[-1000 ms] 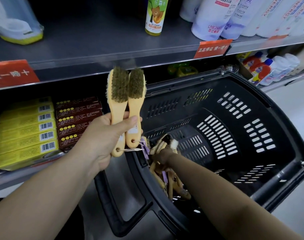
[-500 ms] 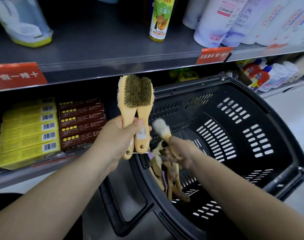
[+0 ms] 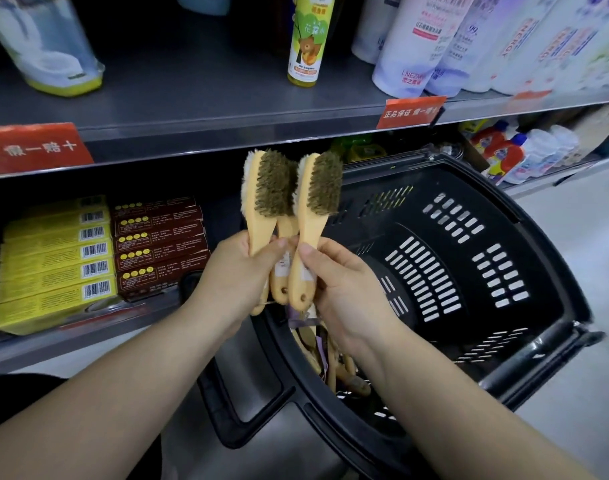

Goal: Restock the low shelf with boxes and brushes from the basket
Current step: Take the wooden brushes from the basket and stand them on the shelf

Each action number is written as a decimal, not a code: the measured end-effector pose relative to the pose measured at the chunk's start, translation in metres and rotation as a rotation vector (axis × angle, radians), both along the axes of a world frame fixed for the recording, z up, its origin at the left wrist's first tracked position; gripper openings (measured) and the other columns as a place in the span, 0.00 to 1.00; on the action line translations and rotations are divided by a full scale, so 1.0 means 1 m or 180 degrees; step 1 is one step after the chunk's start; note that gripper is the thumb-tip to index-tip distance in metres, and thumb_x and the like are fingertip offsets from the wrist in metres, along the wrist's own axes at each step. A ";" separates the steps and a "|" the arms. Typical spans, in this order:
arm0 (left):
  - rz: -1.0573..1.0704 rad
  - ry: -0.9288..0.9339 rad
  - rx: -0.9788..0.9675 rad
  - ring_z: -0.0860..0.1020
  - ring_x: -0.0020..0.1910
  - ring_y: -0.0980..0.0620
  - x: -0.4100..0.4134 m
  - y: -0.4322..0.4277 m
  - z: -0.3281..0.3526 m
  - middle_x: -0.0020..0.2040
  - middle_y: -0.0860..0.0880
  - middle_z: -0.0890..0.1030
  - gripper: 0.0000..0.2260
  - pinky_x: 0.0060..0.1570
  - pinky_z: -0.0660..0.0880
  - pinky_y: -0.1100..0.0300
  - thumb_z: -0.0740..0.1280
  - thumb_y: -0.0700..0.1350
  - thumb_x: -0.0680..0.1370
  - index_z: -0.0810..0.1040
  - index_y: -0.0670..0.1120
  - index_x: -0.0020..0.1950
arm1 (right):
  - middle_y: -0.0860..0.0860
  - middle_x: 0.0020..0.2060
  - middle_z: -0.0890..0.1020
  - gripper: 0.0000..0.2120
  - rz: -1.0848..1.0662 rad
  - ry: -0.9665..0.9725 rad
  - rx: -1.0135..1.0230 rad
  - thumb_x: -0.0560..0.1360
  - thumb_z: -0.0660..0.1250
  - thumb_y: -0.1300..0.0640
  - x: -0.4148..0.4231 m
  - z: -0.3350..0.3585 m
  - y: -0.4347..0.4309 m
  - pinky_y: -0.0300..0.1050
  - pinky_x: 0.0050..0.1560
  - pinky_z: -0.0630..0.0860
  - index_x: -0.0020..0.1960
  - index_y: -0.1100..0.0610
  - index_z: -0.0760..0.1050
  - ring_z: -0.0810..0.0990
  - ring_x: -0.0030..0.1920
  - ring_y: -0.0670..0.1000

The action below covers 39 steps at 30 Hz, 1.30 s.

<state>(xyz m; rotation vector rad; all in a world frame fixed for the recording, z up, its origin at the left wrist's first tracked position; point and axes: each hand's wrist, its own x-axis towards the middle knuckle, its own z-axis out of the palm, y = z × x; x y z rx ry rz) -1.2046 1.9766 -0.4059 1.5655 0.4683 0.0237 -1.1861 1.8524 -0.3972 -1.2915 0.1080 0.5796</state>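
Holding brushes point(image 3: 276, 188), bristles above left grip point(image 3: 239, 277), right grip point(image 3: 342, 284)

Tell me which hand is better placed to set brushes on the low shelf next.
Left, probably. The left hand grips two wooden brushes nearest the low shelf, by the brown boxes. The right hand holds a third brush on the basket side and would have to cross.

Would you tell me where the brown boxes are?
Head view, left side: the brown boxes are stacked on the low shelf between the yellow boxes and the left hand.
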 end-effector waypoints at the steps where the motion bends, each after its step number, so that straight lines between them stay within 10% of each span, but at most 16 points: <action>1: 0.0009 0.0002 0.0012 0.76 0.26 0.65 0.000 0.000 0.000 0.29 0.60 0.81 0.07 0.22 0.68 0.72 0.64 0.49 0.78 0.79 0.53 0.42 | 0.55 0.39 0.82 0.06 -0.0011 -0.0040 -0.0071 0.77 0.65 0.56 0.001 0.000 -0.001 0.44 0.31 0.77 0.49 0.57 0.79 0.81 0.33 0.51; 7: 0.0007 0.0166 -0.0333 0.81 0.40 0.62 -0.002 -0.002 -0.002 0.38 0.59 0.84 0.12 0.41 0.75 0.63 0.60 0.56 0.79 0.80 0.54 0.44 | 0.57 0.41 0.82 0.07 -0.0013 -0.0279 -0.0165 0.75 0.67 0.57 0.003 0.000 -0.007 0.47 0.38 0.79 0.50 0.58 0.80 0.81 0.39 0.53; 15: -0.0585 0.0237 -0.0788 0.82 0.44 0.54 -0.006 -0.004 0.002 0.45 0.49 0.85 0.29 0.41 0.76 0.61 0.66 0.65 0.63 0.77 0.50 0.58 | 0.61 0.43 0.79 0.10 0.0255 -0.0670 -0.0681 0.75 0.68 0.52 0.008 -0.006 -0.003 0.48 0.45 0.79 0.56 0.48 0.77 0.80 0.41 0.51; 27: -0.0380 0.0471 -0.0996 0.82 0.43 0.47 0.011 0.008 0.003 0.40 0.46 0.83 0.12 0.45 0.70 0.50 0.71 0.41 0.73 0.78 0.43 0.56 | 0.53 0.36 0.76 0.13 0.1081 -0.0514 -0.2430 0.81 0.55 0.57 0.082 -0.037 -0.042 0.33 0.30 0.72 0.54 0.60 0.77 0.73 0.33 0.47; 33: -0.0521 0.0512 -0.1023 0.84 0.44 0.51 0.013 0.008 -0.001 0.40 0.47 0.85 0.14 0.30 0.76 0.63 0.71 0.41 0.73 0.77 0.43 0.58 | 0.58 0.63 0.74 0.18 0.3190 -0.0066 -0.4732 0.79 0.60 0.55 0.072 -0.142 -0.069 0.48 0.61 0.70 0.67 0.62 0.69 0.73 0.63 0.57; 37: -0.0535 0.0570 -0.0859 0.84 0.44 0.49 0.012 0.006 -0.002 0.42 0.47 0.85 0.13 0.26 0.72 0.65 0.71 0.44 0.72 0.78 0.46 0.57 | 0.58 0.67 0.71 0.22 0.2942 0.0084 -0.4595 0.77 0.64 0.55 0.061 -0.172 -0.066 0.49 0.67 0.67 0.69 0.61 0.67 0.69 0.68 0.58; 39: -0.0561 0.0587 -0.0755 0.84 0.46 0.48 0.013 0.005 -0.003 0.42 0.46 0.85 0.13 0.31 0.73 0.62 0.72 0.45 0.72 0.78 0.47 0.56 | 0.55 0.57 0.76 0.21 0.2795 0.0083 -0.4319 0.76 0.65 0.56 0.057 -0.169 -0.061 0.41 0.55 0.71 0.68 0.61 0.69 0.74 0.58 0.53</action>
